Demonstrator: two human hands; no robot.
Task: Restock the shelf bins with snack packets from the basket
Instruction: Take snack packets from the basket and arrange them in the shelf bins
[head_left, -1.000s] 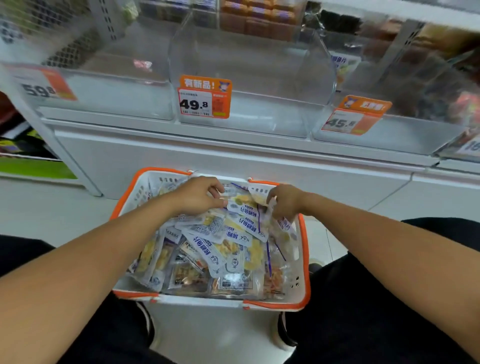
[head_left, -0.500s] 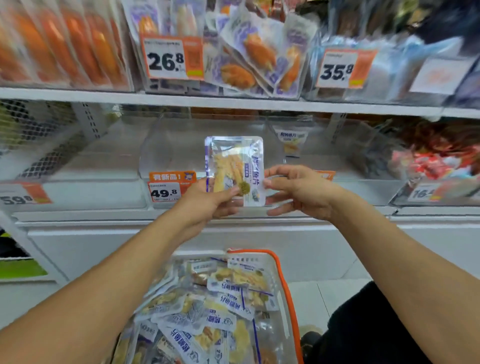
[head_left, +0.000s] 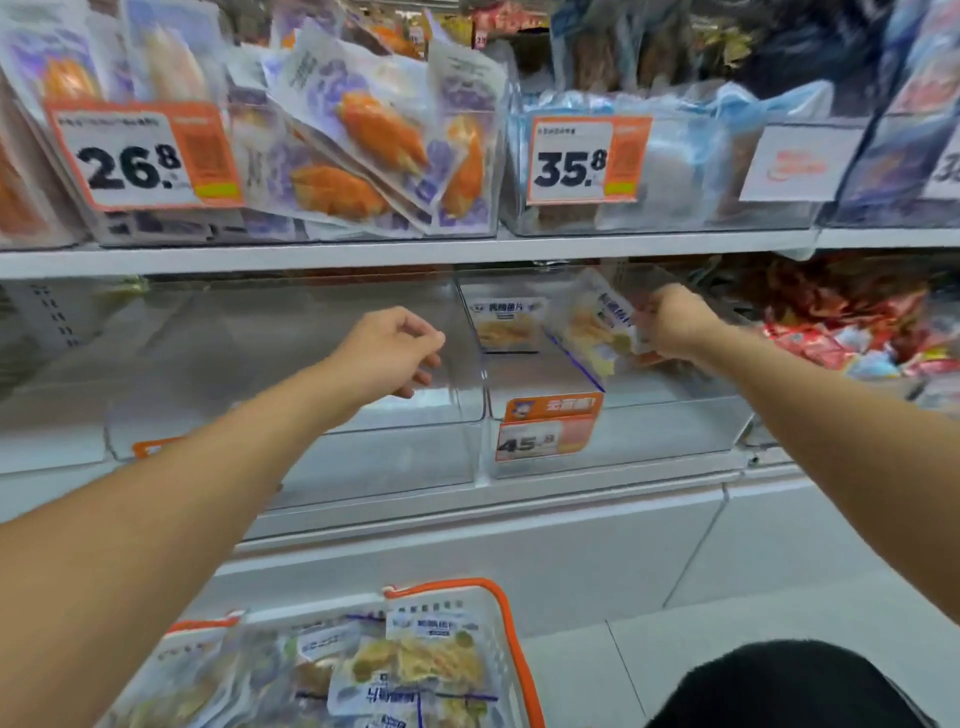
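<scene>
Our right hand (head_left: 675, 322) pinched a clear, white-labelled snack packet of pale yellow fish slices (head_left: 597, 327) by its edge, tilted above the floor of the clear plastic shelf bin with the orange 45.8 price tag (head_left: 613, 415). Another packet of the same kind (head_left: 506, 325) stood upright against the back of that bin. Our left hand (head_left: 387, 351) hung loosely curled and held nothing, in front of the neighbouring clear bin (head_left: 291, 415). The orange-rimmed white basket (head_left: 511, 644) sat below, full of packets. We judged the risks modest: released at that tilt, the slippery packet could flop face-down or slide forward against the front wall, and a careless wrist could topple the standing packet.
</scene>
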